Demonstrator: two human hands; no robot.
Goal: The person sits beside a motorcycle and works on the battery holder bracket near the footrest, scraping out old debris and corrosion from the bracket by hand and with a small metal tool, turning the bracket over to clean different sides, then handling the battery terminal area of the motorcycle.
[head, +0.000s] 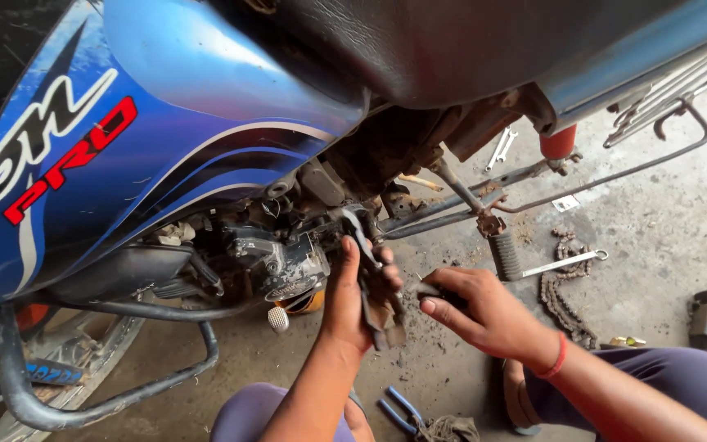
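Hands at work beside blue motorcycle [165, 123] with red and white graphics on tank and side panel, seen from above. Left hand [352, 295] raised upright, fingers wrapped around grimy, dark, flat metal part [380, 303], apparently a cover or bracket, held vertical just below the greasy engine area [288, 258]; grip probably set this way to steady the piece and turn its dirty face toward the other hand. Right hand [484, 315], red thread band at wrist, curled around small dark object [431, 290] of unclear kind, its tip brought close against the held part, likely for scraping or prising; whether tip and part actually touched could not be told. Crumbs of dark dirt scattered on grey concrete floor [664, 237] directly beneath both hands. Ribbed rubber footrest [505, 255] projecting from frame just behind right hand; loose rusty drive chain [566, 299] laid in a loop on floor beyond it, with long silver spanner [562, 263] resting across chain, kept within easy reach. Blue-handled pliers [398, 412] dropped near the knees beside a wad of dirty rag [450, 428]. Pair of small silver spanners [501, 147] left farther back under the machine. Black tubular crash guard [59, 401] curved along lower left.
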